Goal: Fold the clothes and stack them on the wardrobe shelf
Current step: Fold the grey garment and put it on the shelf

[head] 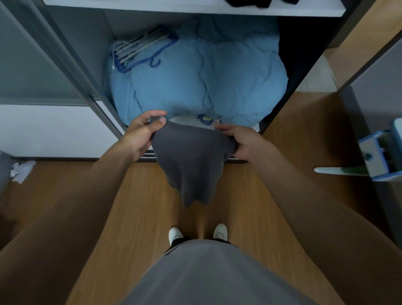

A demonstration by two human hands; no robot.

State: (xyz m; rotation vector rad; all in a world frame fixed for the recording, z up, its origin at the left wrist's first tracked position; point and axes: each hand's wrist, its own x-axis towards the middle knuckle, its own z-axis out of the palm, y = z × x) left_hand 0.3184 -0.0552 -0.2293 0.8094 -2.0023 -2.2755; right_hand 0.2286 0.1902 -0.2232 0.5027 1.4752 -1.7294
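Both hands grasp one grey garment by its upper edge. The left hand pinches one corner between thumb and curled fingers, and the right hand has its fingers closed round the other corner. Cloth is bunched in both grips. The garment hangs in the air between the hands and narrows to a loose, uneven point below them. No fold shows in it.

From the head camera, the garment is held just in front of the blue quilt, which fills the lower compartment of the wardrobe. The garment's upper edge is about level with the near edge of the quilt. A bundle of hangers, some blue and some pale, lies on the far left part of the quilt. A small blue and yellow item peeks out from under the quilt's near edge, between the two hands. Above the quilt runs a white shelf, and dark clothes lie on it at the top of the view.

On the near side of the quilt is a wooden floor, where the person's white shoes stand side by side below the hanging garment. Well to the left of the quilt, crumpled white paper lies on the floor. Well to the right stands a blue and white object, and what it is cannot be told.
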